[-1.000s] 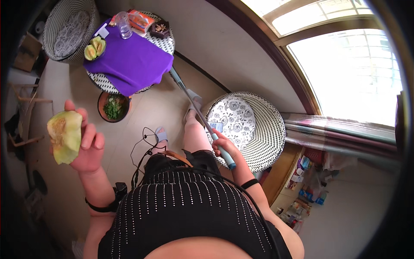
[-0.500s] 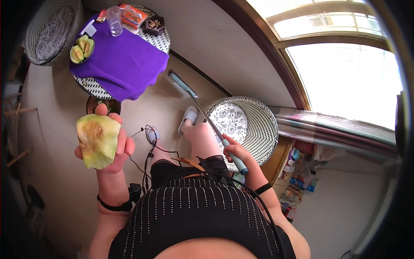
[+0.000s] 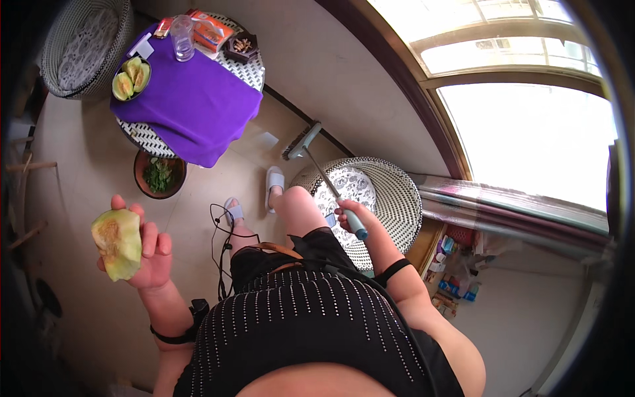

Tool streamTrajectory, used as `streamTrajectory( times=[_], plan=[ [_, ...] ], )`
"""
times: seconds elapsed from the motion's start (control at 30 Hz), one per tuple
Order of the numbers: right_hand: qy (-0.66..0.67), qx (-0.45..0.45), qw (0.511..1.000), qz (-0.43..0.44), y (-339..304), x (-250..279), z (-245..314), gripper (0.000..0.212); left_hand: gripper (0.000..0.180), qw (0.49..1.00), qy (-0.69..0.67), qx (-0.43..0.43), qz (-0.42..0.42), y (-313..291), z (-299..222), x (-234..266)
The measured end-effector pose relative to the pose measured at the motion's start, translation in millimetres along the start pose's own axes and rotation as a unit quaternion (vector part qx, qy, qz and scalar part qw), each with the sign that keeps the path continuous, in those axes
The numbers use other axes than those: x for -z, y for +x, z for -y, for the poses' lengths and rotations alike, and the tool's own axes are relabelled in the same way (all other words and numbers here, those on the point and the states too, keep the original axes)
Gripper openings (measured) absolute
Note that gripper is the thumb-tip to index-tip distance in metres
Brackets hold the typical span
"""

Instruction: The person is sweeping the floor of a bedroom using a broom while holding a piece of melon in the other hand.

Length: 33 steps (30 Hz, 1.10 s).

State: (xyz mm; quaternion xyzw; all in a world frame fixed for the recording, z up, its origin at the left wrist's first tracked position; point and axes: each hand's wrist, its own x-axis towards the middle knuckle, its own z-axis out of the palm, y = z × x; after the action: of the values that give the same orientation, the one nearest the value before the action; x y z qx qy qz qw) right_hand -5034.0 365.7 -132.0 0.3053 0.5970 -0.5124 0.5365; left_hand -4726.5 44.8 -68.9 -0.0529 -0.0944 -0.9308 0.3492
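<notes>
- Pale green and creamy yellow, the melon piece (image 3: 119, 246) is showing rough, angular cut sides and a browner, stringy-looking hollow in its upper part
- It is sitting up in the left grip (image 3: 151, 259), over the floor (image 3: 79, 165), on the person's side of the woven tabletop's (image 3: 144, 137) near edge and well apart from it
- That grip is curling part-way round, having hold of the melon piece against its fingers
- The piece is probably handling as light, firm and slippery where wet; gripping its outer sides and sparing the softer hollow is looking safest
- The right grip (image 3: 355, 215) is wrapping the handle of a long blue-grey brush (image 3: 323, 174)
- The brush is likely feeling light and stiff, its thick handle offering the surest hold
- Its dark bristles are pointing left, near the floor's edge along the wall (image 3: 284, 53); whether they are touching, I cannot tell
</notes>
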Motion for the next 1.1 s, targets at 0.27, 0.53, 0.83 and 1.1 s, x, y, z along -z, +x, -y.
streamTrajectory(
  times=[0.27,0.53,0.83,1.1],
  plan=[
    [0.435,0.016,0.895,0.095,24,30,67,0.011,0.064,0.998,0.057,-0.002,0.004,45,6,-13],
    [0.427,0.193,0.882,-0.056,133,54,156,0.010,0.059,0.990,0.140,-0.016,-0.025,120,25,-22],
    [0.442,0.227,0.839,-0.222,243,89,226,0.006,0.064,0.981,0.158,0.045,-0.103,237,50,-10],
    [0.466,0.232,0.821,-0.233,316,145,232,0.012,0.058,0.969,0.201,0.091,-0.110,299,95,2]
  ],
)
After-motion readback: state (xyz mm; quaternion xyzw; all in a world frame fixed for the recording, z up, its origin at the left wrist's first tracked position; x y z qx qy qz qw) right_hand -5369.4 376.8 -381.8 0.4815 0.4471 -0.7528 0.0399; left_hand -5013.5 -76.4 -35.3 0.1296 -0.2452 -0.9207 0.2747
